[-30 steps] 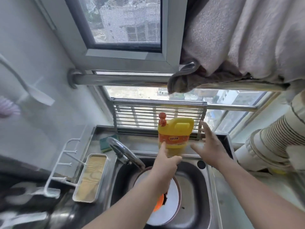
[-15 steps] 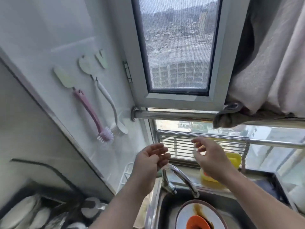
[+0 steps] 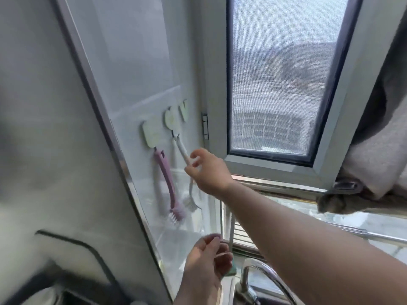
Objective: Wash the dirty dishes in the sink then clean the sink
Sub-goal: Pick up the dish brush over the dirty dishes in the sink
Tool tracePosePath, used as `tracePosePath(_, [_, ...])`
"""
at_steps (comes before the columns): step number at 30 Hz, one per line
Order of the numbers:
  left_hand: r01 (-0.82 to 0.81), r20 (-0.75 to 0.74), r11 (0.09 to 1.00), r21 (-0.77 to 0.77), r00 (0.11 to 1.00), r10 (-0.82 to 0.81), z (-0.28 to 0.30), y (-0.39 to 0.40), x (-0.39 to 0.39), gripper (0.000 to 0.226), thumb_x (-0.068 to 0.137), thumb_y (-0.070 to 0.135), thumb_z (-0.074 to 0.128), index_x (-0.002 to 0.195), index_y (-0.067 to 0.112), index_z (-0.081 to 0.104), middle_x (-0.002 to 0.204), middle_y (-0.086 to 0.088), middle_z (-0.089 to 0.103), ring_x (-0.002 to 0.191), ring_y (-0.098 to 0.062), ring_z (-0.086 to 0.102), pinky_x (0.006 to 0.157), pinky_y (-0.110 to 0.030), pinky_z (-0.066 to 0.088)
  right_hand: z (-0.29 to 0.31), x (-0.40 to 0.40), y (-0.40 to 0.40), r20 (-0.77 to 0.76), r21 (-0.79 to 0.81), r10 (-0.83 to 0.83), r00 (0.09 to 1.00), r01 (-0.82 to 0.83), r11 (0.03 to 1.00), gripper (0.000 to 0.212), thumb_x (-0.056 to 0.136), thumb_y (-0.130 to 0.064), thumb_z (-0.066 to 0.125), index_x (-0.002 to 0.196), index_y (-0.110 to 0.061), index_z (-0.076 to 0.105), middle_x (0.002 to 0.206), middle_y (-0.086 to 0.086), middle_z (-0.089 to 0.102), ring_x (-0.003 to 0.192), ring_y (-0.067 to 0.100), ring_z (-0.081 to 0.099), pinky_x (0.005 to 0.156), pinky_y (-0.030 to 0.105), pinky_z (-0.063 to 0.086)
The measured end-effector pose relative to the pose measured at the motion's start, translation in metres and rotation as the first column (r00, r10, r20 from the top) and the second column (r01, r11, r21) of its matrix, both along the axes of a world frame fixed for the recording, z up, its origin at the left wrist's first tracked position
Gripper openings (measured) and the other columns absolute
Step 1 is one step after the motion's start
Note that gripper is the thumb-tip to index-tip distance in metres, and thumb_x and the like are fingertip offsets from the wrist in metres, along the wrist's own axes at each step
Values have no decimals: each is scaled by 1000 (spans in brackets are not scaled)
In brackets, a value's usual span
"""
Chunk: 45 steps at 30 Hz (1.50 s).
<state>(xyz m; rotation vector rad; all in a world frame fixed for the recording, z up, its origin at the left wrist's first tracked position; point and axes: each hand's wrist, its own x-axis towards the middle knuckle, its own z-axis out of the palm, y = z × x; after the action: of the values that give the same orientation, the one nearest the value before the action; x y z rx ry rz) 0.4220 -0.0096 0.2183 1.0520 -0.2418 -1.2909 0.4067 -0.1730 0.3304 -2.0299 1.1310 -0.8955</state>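
two brushes are hung on wall hooks left of the window (image 3: 275,84). step judged: tool fetch before washing; sink is out of view, below. white brush (image 3: 184,151) handle is pinched by right hand (image 3: 207,170); lifting off hook (image 3: 176,135) is needed next. left hand (image 3: 204,260) is loosely curled, nothing held. pink brush (image 3: 167,183) is untouched. no writing legible.

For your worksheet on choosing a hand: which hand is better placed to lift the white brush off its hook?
The right hand: its fingers already pinch the white brush handle just below the hook. The left hand hangs low near the faucet, holding nothing.
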Motion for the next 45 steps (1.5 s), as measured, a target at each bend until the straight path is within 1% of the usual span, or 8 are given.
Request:
tracePosePath(13, [15,18,997,-75,1000,-14,40,-37,36,23,107,19,55,117,14,75,101,-11,78,85,-26,76,81,-42,61,37,-33,-11,308,1,144,941,-152,988,34,102,-33,65,136,-31,68,82,-3,65,57,16,57,57,38,53])
tracePosePath(17, [128,43,988,-81,991,-125,53,-42,24,25,109,24,53,118,21,76,107,-13,78,89,-30,78,86,-46,62,61,-34,-12,320,-8,84,944,-86,996,28,103,-35,64,129,-28,74,103,-3,76,93,23,71,85,40,58])
tracePosePath(21, [136,93,984,-113,988,-126,60,-49,17,25,109,30,54,119,23,75,105,-12,77,88,-28,77,86,-44,63,52,-49,-8,327,10,146,934,-158,987,24,106,-29,58,109,-13,77,69,-2,54,57,12,45,53,31,38])
tracePosePath(26, [336,21,921,-196,941,-339,42,-31,5,54,100,63,51,127,22,73,113,-16,72,94,-31,72,87,-47,59,-13,-160,24,174,328,335,926,-376,867,40,111,-28,51,78,-32,72,68,1,57,56,18,48,50,30,43])
tracePosePath(31, [872,55,482,88,479,-876,-1,-2,-48,56,102,60,57,128,13,68,111,-17,69,89,-32,70,71,-37,60,-82,-272,80,-251,653,610,752,-334,680,27,108,-36,52,92,-29,72,83,-1,71,75,14,64,72,33,54])
tracePosePath(35, [915,255,160,371,65,-965,-54,21,-118,39,94,52,68,119,23,64,108,-15,66,70,-21,66,55,-30,54,-138,-290,125,-498,720,697,516,-201,664,24,104,-33,54,88,-31,72,84,-7,78,72,10,65,75,39,57])
tracePosePath(41, [701,309,161,695,-89,-947,-145,47,-173,30,104,58,50,131,45,43,103,-2,61,74,-13,56,54,-23,49,-224,-337,163,-743,293,286,605,-90,952,18,101,-22,62,113,-24,75,109,-1,73,104,22,65,92,39,53])
tracePosePath(45, [744,41,220,631,251,-967,-183,70,-181,24,110,46,41,125,35,57,81,-4,56,58,-14,50,51,-26,42,-272,-376,199,-418,-131,-252,873,217,967,24,88,-2,71,107,-15,75,105,1,65,97,21,59,89,27,49])
